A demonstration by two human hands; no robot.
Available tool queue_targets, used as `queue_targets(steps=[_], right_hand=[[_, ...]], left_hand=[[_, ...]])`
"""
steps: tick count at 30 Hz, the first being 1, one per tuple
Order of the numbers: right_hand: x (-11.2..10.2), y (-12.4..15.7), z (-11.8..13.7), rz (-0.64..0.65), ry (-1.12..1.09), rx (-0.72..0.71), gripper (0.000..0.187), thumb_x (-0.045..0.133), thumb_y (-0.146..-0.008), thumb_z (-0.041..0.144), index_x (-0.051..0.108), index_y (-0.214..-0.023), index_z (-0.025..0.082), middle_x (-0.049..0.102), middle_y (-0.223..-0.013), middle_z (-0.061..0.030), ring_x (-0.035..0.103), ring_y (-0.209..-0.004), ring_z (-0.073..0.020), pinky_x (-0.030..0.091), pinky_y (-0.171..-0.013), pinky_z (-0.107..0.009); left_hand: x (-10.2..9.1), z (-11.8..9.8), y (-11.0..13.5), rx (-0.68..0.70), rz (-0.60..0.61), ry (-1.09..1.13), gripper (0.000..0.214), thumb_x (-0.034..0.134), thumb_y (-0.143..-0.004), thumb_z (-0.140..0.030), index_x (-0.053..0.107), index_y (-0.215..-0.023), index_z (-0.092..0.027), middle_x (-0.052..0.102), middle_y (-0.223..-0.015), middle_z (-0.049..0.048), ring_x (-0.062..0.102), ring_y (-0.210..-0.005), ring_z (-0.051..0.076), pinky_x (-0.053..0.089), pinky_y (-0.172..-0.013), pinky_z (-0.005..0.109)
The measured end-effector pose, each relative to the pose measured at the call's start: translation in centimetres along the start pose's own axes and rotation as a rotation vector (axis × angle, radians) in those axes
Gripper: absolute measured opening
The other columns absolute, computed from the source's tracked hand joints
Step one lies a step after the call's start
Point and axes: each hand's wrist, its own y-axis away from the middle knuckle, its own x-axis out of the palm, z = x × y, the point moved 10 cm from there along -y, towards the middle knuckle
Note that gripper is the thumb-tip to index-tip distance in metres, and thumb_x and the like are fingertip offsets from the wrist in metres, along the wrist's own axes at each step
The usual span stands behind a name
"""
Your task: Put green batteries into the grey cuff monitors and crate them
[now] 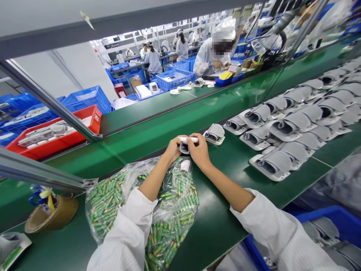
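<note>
Along our green conveyor bench (225,199), our left hand (174,149) and right hand (199,151) both grip a rolled white tube (188,139) just beside many rows of grey fabric cuffs (278,126), while a clear plastic bag of green batteries (175,205) lies well filled.

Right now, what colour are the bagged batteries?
The batteries are green with gold ends, best seen in the head view.
</note>
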Motion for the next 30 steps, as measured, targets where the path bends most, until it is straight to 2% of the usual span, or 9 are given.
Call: queue_targets(steps=[9,21,23,27,30], right_hand=[[0.1,0.0,0.1,-0.002,0.028,0.000,0.020,0.062,-0.093,0.042,0.066,-0.099,0.023,0.063,-0.103,-0.0074,0.061,-0.098,-0.0257,0.053,-0.090,-0.041],[0.0,0.0,-0.1,-0.036,0.035,-0.030,0.022,0.062,-0.091,0.042,0.069,-0.099,0.022,0.065,-0.105,-0.0085,0.062,-0.100,-0.0253,0.053,-0.094,-0.041],[0.0,-0.3,-1.0,-0.054,-0.067,0.030,0.024,0.066,-0.089,0.044,0.071,-0.097,0.022,0.067,-0.104,-0.0071,0.063,-0.096,-0.0239,0.054,-0.091,-0.039],[0.1,-0.6,-4.6,-0.143,-0.507,0.337,0.036,0.077,-0.080,0.052,0.070,-0.098,0.022,0.070,-0.088,-0.0004,0.064,-0.082,-0.0195,0.056,-0.076,-0.033],[1.2,-0.5,-5.8,-0.140,-0.771,0.497,0.041,0.085,-0.073,0.052,0.066,-0.097,0.023,0.071,-0.085,0.0020,0.067,-0.079,-0.0186,0.056,-0.069,-0.030]], left_hand=[[-0.3,0.3,-0.3,0.012,-0.020,0.046,0.040,0.055,-0.046,-0.016,0.069,-0.084,-0.015,0.058,-0.068,0.0022,0.048,-0.060,0.016,0.036,-0.057,0.027],[0.1,0.0,-0.5,0.063,0.039,0.041,0.034,0.058,-0.049,-0.015,0.063,-0.082,-0.019,0.054,-0.067,-0.0008,0.046,-0.059,0.014,0.036,-0.056,0.026],[0.2,-0.4,-0.4,0.101,0.027,0.034,0.034,0.058,-0.050,-0.016,0.063,-0.084,-0.019,0.055,-0.069,-0.0011,0.046,-0.061,0.014,0.037,-0.058,0.025],[1.0,-1.8,-0.3,0.216,0.005,-0.064,0.034,0.060,-0.062,-0.020,0.066,-0.096,-0.018,0.062,-0.080,0.0007,0.054,-0.070,0.016,0.043,-0.065,0.027],[0.7,-3.2,-0.2,0.308,-0.074,-0.185,0.034,0.064,-0.072,-0.023,0.067,-0.106,-0.020,0.067,-0.089,0.0016,0.057,-0.074,0.016,0.043,-0.068,0.027]])
